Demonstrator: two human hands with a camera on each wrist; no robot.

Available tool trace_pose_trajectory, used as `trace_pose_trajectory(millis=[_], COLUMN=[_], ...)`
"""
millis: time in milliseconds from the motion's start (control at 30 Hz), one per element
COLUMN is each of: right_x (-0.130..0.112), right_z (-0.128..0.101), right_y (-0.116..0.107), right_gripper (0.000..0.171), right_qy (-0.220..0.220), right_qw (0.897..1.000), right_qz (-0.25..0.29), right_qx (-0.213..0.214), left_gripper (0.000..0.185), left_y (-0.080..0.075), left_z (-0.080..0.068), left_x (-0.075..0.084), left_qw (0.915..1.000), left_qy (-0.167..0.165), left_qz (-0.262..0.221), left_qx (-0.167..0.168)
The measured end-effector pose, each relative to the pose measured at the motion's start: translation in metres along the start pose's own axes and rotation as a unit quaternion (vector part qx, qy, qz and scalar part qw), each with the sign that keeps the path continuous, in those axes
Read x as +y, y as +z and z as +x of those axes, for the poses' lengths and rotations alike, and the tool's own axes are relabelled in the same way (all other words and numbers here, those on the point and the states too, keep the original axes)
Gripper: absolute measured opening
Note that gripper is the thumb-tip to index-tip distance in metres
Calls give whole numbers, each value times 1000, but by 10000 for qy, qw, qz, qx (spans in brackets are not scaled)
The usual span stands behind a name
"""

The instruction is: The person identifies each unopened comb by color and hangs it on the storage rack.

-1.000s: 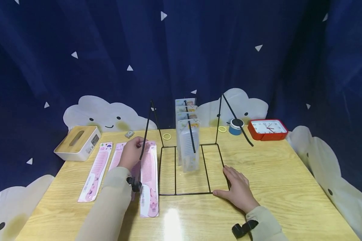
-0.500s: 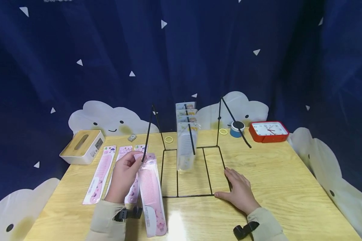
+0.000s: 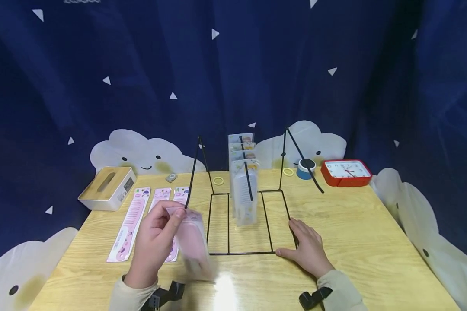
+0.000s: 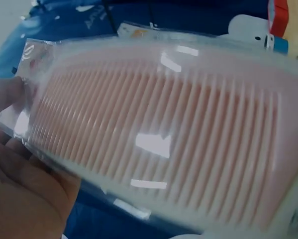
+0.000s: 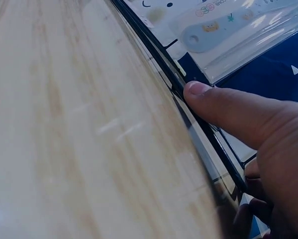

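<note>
My left hand (image 3: 152, 244) holds a pink comb in a clear packet (image 3: 192, 242) lifted off the table, left of the black wire rack (image 3: 246, 252); the packet is motion-blurred. Close up, the comb (image 4: 163, 134) fills the left wrist view with my palm (image 4: 19, 199) under it. Several packaged combs (image 3: 244, 194) hang on the rack's middle hook. My right hand (image 3: 306, 248) rests flat on the table at the rack's front right corner. Its thumb (image 5: 223, 107) touches the base wire (image 5: 188, 107).
Three pink packaged combs (image 3: 129, 223) lie on the wooden table (image 3: 373, 242) at left. A tissue box (image 3: 108, 188) stands at the far left. Yellow rings (image 3: 218, 180), a blue tape roll (image 3: 305, 167) and a red clock (image 3: 346, 171) sit along the back edge.
My left hand has picked the pink comb packet up off the table and drawn it toward me and upward. The right hand has stayed at the rack's corner.
</note>
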State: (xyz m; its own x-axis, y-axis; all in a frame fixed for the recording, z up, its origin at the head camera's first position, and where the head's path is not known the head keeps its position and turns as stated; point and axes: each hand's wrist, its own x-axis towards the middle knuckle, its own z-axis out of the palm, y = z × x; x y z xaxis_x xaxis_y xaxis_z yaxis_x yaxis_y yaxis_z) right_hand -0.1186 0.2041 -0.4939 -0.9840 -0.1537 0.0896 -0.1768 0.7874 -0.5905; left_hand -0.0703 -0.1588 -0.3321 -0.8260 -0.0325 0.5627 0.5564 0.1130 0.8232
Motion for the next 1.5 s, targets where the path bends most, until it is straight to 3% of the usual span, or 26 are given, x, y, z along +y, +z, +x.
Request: trace_pose_trajectory(millis=[167, 533, 867, 1033, 1400, 1500], right_x=[0, 3, 2, 1, 1, 0], right_z=[4, 3, 2, 2, 2, 2], right_y=[0, 2, 0, 0, 1, 1], right_gripper=[108, 108, 108, 107, 107, 107], right_qy=[-51, -16, -14, -19, -37, -47], right_qw=[10000, 10000, 10000, 10000, 10000, 10000], right_qz=[3, 17, -5, -35, -31, -24], right_qx=[6, -12, -3, -13, -1, 1], left_gripper=[10, 7, 15, 20, 9, 9], left_y=[3, 9, 11, 11, 15, 13], left_z=[2, 10, 9, 11, 10, 12], left_x=[7, 7, 10, 9, 7, 6], left_qw=[9982, 9955, 9945, 9959, 9940, 9955], left_qy=[397, 678, 705, 525, 636, 431], left_qz=[-446, -639, -737, -727, -883, -838], left_qx=[-33, -185, -233, -142, -81, -30])
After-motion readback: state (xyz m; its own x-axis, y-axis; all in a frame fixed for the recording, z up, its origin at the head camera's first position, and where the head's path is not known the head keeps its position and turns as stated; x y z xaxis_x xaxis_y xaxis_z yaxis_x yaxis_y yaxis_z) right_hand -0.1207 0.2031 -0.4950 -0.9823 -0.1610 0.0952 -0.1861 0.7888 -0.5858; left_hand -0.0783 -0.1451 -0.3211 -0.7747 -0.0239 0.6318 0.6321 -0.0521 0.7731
